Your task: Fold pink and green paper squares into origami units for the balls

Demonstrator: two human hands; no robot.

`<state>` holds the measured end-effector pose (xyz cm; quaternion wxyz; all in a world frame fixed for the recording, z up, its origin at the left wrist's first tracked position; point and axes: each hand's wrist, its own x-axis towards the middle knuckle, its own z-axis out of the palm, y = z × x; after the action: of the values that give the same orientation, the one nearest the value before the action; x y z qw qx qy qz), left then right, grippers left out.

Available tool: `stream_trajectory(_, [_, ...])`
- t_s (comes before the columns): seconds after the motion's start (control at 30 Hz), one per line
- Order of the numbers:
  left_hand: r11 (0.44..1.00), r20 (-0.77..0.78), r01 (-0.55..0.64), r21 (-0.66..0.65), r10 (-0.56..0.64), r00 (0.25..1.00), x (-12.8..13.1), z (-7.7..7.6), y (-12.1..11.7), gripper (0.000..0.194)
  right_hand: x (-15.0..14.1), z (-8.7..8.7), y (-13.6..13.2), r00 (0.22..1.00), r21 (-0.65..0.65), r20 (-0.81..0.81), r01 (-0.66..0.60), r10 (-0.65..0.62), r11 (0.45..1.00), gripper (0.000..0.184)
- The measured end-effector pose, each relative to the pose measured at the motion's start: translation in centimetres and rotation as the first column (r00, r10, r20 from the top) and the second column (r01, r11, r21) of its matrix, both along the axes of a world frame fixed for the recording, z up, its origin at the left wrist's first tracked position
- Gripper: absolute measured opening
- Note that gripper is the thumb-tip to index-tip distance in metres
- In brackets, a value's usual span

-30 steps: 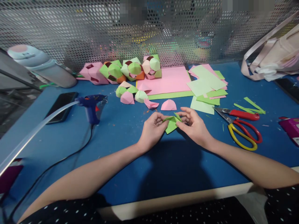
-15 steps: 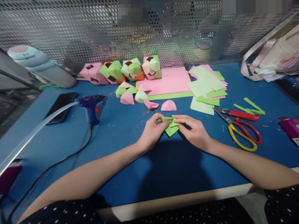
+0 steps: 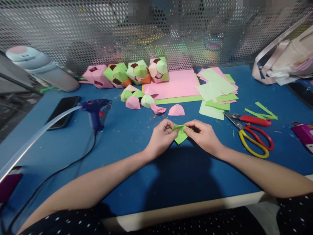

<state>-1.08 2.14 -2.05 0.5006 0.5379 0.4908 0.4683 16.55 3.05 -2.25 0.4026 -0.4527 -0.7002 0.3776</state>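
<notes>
A piece of bright green paper, partly folded, is held between both hands above the blue table. My left hand pinches its left corner between thumb and fingers. On the opposite side, my right hand grips the right corner, its thumb pressed on the paper. The sheet's lower tip points toward me. Just beyond the hands lie a pink folded paper piece and another curled pink piece. Several more folded pieces in green, pink and peach sit behind them, including a pale green one.
At left are a blue glue gun, a phone and a bottle. Paper balls line the mesh panel. Pink sheets and loose paper squares lie behind. Scissors and a red-handled cutter rest at right.
The green paper has shifted slightly right with both hands. My right thumb and fingers have moved their grip outward, and the flap held near the middle now spreads toward the right corner.
</notes>
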Motion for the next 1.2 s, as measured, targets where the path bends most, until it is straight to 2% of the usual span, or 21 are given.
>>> stream_trajectory(0.13, [1.000, -0.033, 0.000, -0.021, -0.001, 0.999, 0.0, -0.1, -0.1, 0.018, 0.0, 0.4, 0.0, 1.000, 0.000, 0.015, -0.011, 0.011, 1.000, 0.012])
stream_trajectory(0.27, [1.000, -0.045, 0.001, -0.020, -0.002, 0.999, 0.2, -0.1, -0.3, 0.019, 0.0, 0.5, -0.1, 0.998, 0.068, 0.054, -0.022, 0.019, 0.997, 0.010])
stream_trajectory(0.43, [0.996, -0.043, 0.061, -0.065, -0.064, 0.997, 0.2, 0.3, -0.4, 0.014, 0.1, 0.7, -0.3, 0.995, 0.141, 0.090, -0.049, 0.036, 0.989, 0.009])
stream_trajectory(0.73, [0.995, -0.114, 0.019, -0.094, -0.030, 0.993, 0.3, 0.7, -0.5, 0.019, 0.1, 0.5, -0.1, 0.995, 0.092, 0.075, -0.065, 0.058, 0.994, 0.012])
stream_trajectory(0.87, [0.994, -0.055, 0.057, -0.095, -0.063, 0.997, 0.3, 0.8, -0.7, 0.020, 0.0, 0.4, -0.2, 0.999, 0.141, 0.034, -0.041, 0.037, 0.989, 0.013])
stream_trajectory(1.03, [0.989, 0.082, 0.068, -0.129, -0.057, 0.995, -0.1, 0.5, -1.1, 0.033, 0.2, 0.5, 0.1, 1.000, 0.141, 0.009, 0.005, -0.006, 0.990, 0.012])
stream_trajectory(1.2, [0.992, 0.044, 0.037, -0.117, -0.032, 0.999, -0.3, 0.4, -1.0, 0.029, 0.3, 0.3, 0.2, 1.000, 0.148, 0.021, -0.003, 0.000, 0.989, 0.012])
